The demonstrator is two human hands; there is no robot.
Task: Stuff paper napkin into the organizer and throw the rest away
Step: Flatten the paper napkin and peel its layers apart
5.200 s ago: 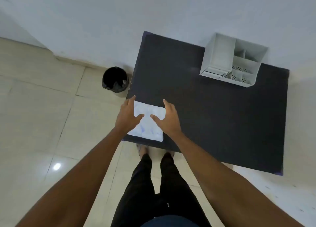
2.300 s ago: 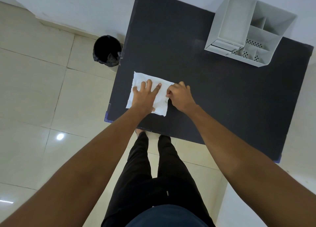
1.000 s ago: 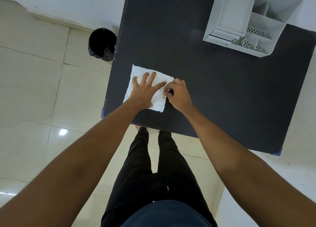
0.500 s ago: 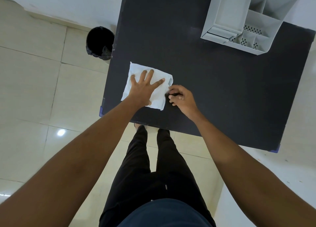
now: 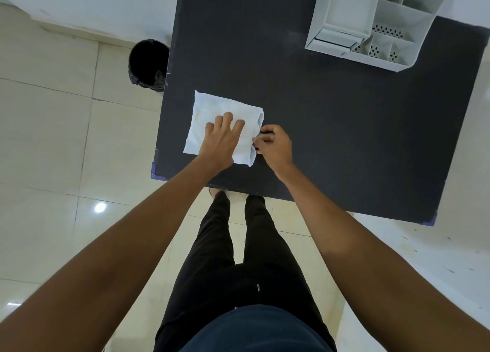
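Head camera looks straight down past the person's dark trousers and both bare forearms, which fill the lower half of the frame. Just beyond them, at the lower left corner of the dark counter (image 5: 344,139), the paper napkin (image 5: 212,107) lies flat as a white, slightly creased rectangle, close to the counter's left and near edges. The left hand (image 5: 220,139) rests palm-down on it with fingers (image 5: 227,116) loosely spread, pinning the sheet. The right hand (image 5: 274,146) sits at the napkin's right edge, its fingers drawn narrow and pinching what looks like the folded edge there; whether one ply or several is caught cannot be told.

The napkin looks thin, light and soft. It will likely crumple and tear under any sideways pull, and it will not hold a shape by itself. The right edge seems the sensible place to take hold, with the left hand easing off so the paper is not dragged against the pin.

Farther up, the counter between the napkin and the organizer is bare, so nothing stands in the way of a carry. The white organizer (image 5: 342,12) stands at the upper right of the frame, well apart from the napkin, with one large open compartment on its left and smaller perforated ones on its right. The black bin (image 5: 148,62) sits on the tiled floor in the upper left, just beside the counter's left edge.
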